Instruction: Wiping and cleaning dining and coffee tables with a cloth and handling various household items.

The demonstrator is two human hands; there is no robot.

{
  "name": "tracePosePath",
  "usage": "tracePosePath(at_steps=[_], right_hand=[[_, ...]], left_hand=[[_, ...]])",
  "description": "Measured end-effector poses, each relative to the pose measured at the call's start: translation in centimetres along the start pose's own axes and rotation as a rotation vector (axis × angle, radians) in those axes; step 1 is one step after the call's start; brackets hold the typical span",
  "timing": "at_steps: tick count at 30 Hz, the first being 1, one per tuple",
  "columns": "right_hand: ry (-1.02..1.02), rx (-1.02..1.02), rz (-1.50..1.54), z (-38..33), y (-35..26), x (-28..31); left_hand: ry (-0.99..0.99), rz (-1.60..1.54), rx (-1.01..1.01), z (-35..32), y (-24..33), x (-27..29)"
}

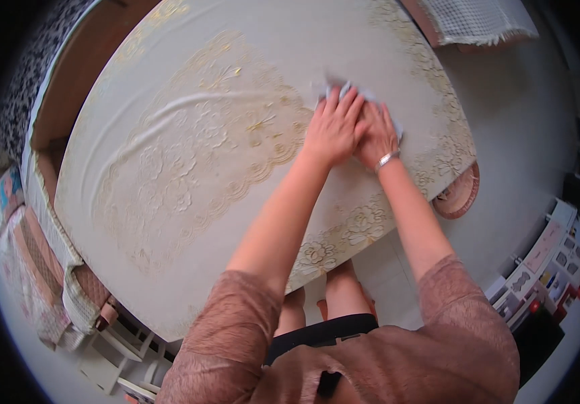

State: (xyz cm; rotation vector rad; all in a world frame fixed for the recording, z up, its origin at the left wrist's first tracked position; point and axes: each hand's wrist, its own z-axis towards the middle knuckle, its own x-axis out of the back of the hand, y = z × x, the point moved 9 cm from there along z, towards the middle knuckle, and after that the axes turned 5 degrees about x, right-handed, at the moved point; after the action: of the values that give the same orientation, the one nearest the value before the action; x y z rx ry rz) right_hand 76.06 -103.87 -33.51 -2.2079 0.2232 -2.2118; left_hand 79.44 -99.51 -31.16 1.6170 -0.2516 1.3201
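- The crumpled pale grey-white cloth [346,88] lies beneath the person's hands at one o'clock from the view's middle; its blurred edge suggests quick motion, so it could bunch or slip from under the palms.
- The left hand [335,128] lies with fingers extended, overlapping the right hand [374,143], palms down. Whether either hand grips the cloth cannot be told; if they only press, uneven pressure could let it slide out.
- The cream tablecloth with raised gold flowers [263,195] has a long fold [195,99] toward ten o'clock; a hard push could drag the covering and deepen that ridge.
- Raised flowers along the three o'clock border could snag the cloth or hold dirt.
- The silver-coloured band [388,159] on the right wrist could scrape the covering if the wrist drops.
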Motion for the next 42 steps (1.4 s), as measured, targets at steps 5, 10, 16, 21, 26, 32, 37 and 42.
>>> tracePosePath(at_steps=[5,10,16,21,26,32,37,42], right_hand=[[-0.031,-0.081,0.337,2.8,-13.6,-3.5],[-0.372,0.509,0.764,-13.9,-33.2,-5.4],[-0.160,0.038,0.744,-5.8,-22.3,-4.7],[-0.070,0.124,0.030,9.2,-19.5,-3.0],[-0.037,0.480,-0.116,10.9,-35.5,-10.9],[-0.118,1.000,0.739,-17.0,-44.2,-5.0],[0.033,0.779,0.241,-7.4,-39.0,-4.7],[0.161,0.258,0.109,9.5,-32.2,-4.2]], left_hand=[[0.084,0.074,0.289,-8.4,-9.6,5.1],[-0.067,0.151,0.613,-36.0,-8.9,6.7],[0.081,0.211,0.442,-21.8,-10.4,7.4],[0.226,0.256,0.406,-6.7,-14.0,10.5],[0.445,0.214,0.695,-17.9,-22.6,15.3],[0.216,0.173,1.226,-46.3,-10.2,9.9],[0.305,0.150,0.792,-34.7,-13.9,13.3],[0.273,0.068,0.691,-23.3,-22.3,16.7]])
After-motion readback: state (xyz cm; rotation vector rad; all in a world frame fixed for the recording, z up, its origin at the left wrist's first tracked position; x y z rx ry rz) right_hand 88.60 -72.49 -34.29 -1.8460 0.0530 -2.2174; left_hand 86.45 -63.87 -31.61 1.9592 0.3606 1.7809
